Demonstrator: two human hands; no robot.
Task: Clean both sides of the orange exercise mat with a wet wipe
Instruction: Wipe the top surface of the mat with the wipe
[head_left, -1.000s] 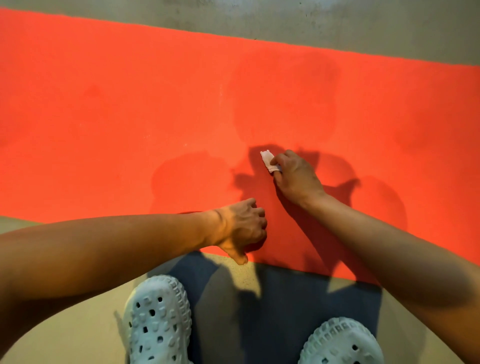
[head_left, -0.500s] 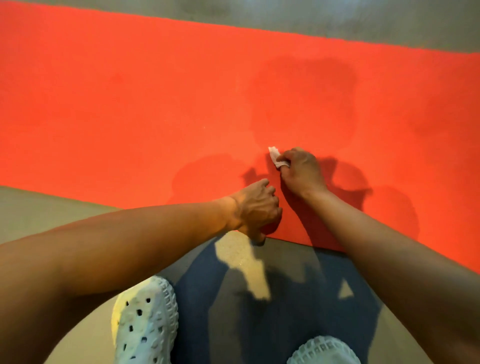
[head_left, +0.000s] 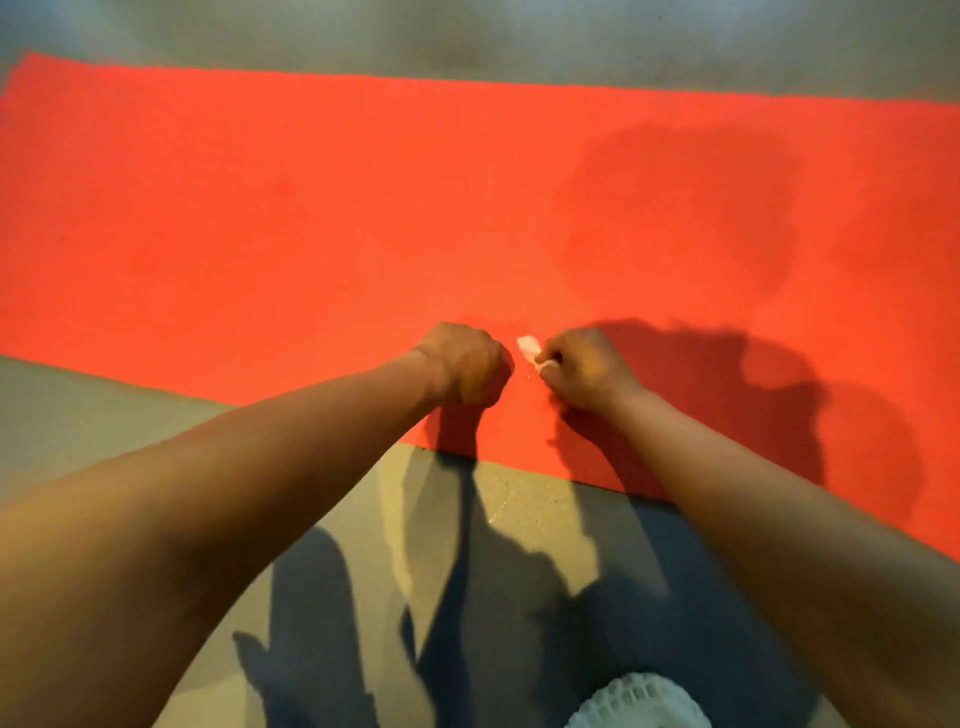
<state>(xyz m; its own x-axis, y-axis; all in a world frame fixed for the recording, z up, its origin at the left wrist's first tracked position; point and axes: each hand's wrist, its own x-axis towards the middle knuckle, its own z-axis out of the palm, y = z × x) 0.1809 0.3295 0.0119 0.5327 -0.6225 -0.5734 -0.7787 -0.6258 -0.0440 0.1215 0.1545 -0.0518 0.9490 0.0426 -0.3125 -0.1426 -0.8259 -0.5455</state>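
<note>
no readable text, labels, numbers or signs

L hand (head_left: 462, 364), R hand (head_left: 589, 371), forearms (head_left: 260, 493) bare; white ridged shoe (head_left: 640, 702).

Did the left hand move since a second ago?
Yes. The left hand went from the near edge of the mat farther onto it, closer to the wipe in the right hand.

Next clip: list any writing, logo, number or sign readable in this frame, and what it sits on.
None: no readable text appears in this frame.
The orange mat is plain, the wet wipe pinched in the right hand shows no print, and the white shoe and grey floor carry no visible logo or mark.
</note>
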